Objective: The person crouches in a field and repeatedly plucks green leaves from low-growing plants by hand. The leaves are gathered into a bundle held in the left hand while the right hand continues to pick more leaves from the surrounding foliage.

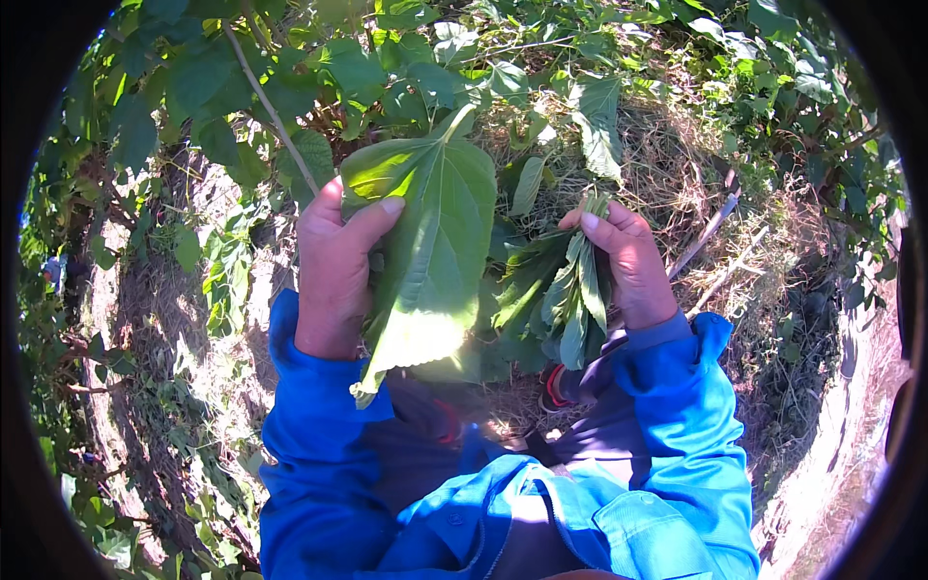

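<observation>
My left hand (341, 264) holds a large green leaf (438, 239) by its side, the thumb lying on its upper face and the fingers behind it. The leaf's stalk points up and its toothed tip hangs down, in bright sun. At the right, my right hand (627, 254) pinches a bunch of green leaves (576, 297) by the stalks between thumb and fingers. The bunch hangs downward, its blades folded and overlapping. A gap separates the two hands. Part of the left fingers is hidden by the large leaf.
Leafy branches (355, 69) spread across the top and left. A thin bare stem (268, 105) slants down towards my left hand. Cut sticks (707, 232) lie at the right on dry grass (652, 138). Below are my legs and a shoe with red trim (554, 388).
</observation>
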Demonstrator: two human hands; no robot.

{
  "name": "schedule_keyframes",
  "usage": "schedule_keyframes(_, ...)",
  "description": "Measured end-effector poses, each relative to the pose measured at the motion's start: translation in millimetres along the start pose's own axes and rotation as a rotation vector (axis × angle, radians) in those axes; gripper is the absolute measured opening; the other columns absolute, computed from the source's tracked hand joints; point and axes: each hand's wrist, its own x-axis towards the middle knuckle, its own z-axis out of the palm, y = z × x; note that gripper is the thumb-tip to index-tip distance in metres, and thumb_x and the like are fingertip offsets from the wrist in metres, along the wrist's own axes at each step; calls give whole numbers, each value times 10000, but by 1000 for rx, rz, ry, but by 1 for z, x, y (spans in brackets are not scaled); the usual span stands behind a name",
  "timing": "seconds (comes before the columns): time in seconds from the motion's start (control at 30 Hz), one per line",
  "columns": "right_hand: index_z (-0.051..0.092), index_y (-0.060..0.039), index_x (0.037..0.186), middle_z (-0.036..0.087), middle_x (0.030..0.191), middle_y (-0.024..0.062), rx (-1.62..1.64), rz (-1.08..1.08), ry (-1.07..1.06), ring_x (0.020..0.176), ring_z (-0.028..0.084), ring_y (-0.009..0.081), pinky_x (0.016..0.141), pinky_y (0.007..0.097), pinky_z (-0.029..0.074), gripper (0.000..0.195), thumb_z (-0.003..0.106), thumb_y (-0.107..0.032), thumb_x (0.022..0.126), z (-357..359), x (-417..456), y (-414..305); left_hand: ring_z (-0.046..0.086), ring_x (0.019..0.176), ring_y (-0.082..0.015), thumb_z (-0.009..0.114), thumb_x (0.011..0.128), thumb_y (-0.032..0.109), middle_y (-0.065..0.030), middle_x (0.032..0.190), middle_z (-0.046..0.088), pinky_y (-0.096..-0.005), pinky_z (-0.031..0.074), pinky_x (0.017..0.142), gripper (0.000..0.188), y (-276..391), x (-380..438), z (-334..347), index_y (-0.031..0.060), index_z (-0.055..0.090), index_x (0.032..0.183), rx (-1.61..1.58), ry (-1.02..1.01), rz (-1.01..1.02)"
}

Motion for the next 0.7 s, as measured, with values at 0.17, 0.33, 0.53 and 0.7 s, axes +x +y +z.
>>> schedule_keyframes(0.17, 701, 5, 1073, 722, 988, 53, 68, -74, -8, 859, 695, 113, 812, 266, 575, 202, 655, -180, 1006, -4, 3, 2, 694, 828, -107, 719, 918, 63, -82, 1021, 752, -258, 565, 731, 301, -22, -7, -7, -1, 690, 1211, -35, -195, -105)
schedule_keyframes(0.33, 692, 0, 1080, 717, 982, 62, 108, -89, -45, 867, 693, 129, 818, 279, 575, 216, 656, -199, 1006, -5, 3, 6, 662, 892, -78, 746, 915, 116, -34, 1024, 747, -264, 546, 802, 313, -43, -39, 44, 4, 706, 1205, 68, -300, -186)
schedule_keyframes(0.53, 693, -10, 1100, 721, 994, 47, 74, -60, -46, 915, 689, 133, 876, 298, 562, 204, 620, -184, 1020, 2, -3, 3, 677, 891, -110, 791, 901, 103, -58, 1005, 745, -282, 555, 817, 288, -75, -51, 50, -19, 701, 1145, 367, -231, -28)
schedule_keyframes(0.7, 698, -6, 1091, 733, 1024, 66, 237, -20, -21, 933, 698, 146, 884, 308, 566, 179, 611, -146, 1022, 3, -3, 4, 673, 918, -117, 766, 927, 44, -73, 1040, 739, -285, 554, 855, 253, -81, -55, 53, -34, 678, 1150, 4, -188, -18)
